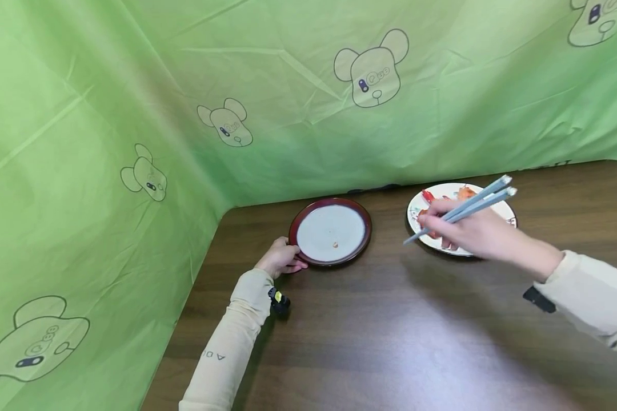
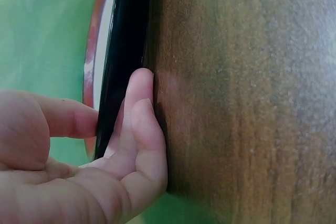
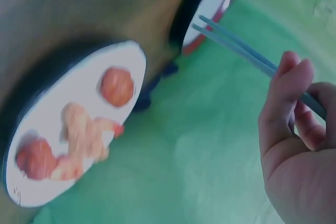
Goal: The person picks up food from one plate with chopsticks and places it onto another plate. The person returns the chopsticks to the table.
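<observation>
My left hand (image 1: 280, 258) grips the near-left edge of a red-rimmed plate (image 1: 319, 228). In the left wrist view its thumb lies over the rim, and fingers (image 2: 139, 90) reach beneath the dark underside. A small crumb (image 1: 335, 244) sits on this plate. My right hand (image 1: 473, 231) holds a pair of light blue chopsticks (image 1: 480, 201), tips pointing left and down, apart from both plates. Under that hand stands a white plate (image 3: 86, 90) with a dark underside. It bears round reddish pieces of food (image 3: 117, 86) and paler orange pieces (image 3: 79, 129); nothing shows between the chopstick tips.
Both plates stand on a dark wooden table (image 1: 360, 319), near its back edge. A green cloth (image 1: 298, 114) printed with bear heads hangs behind and along the left side. Small dark cameras (image 1: 279, 302) are strapped at the wrists.
</observation>
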A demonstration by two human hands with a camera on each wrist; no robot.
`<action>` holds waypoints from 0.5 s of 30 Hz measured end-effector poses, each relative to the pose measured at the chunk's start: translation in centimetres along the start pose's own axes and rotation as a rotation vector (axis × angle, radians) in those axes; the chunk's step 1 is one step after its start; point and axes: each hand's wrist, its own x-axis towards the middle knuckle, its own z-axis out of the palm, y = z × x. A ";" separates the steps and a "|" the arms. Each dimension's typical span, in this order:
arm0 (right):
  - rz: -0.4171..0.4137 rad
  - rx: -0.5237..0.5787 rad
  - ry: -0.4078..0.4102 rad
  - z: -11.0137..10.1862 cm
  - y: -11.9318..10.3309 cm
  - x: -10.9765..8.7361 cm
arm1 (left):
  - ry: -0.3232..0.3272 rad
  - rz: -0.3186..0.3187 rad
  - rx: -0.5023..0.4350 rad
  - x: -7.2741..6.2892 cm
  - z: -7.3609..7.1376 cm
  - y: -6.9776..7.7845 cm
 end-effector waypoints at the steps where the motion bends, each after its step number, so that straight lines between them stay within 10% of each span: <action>1: 0.027 0.007 0.022 -0.6 0.2 0.2 | 0.000 0.003 -0.001 0.0 0.0 0.0; 7: 0.181 -0.065 0.131 -3.2 2.2 0.7 | 0.002 0.017 -0.005 0.1 -0.1 0.0; 15: 0.092 -0.248 0.196 -3.7 5.6 0.9 | 0.000 0.019 -0.011 0.0 0.0 0.0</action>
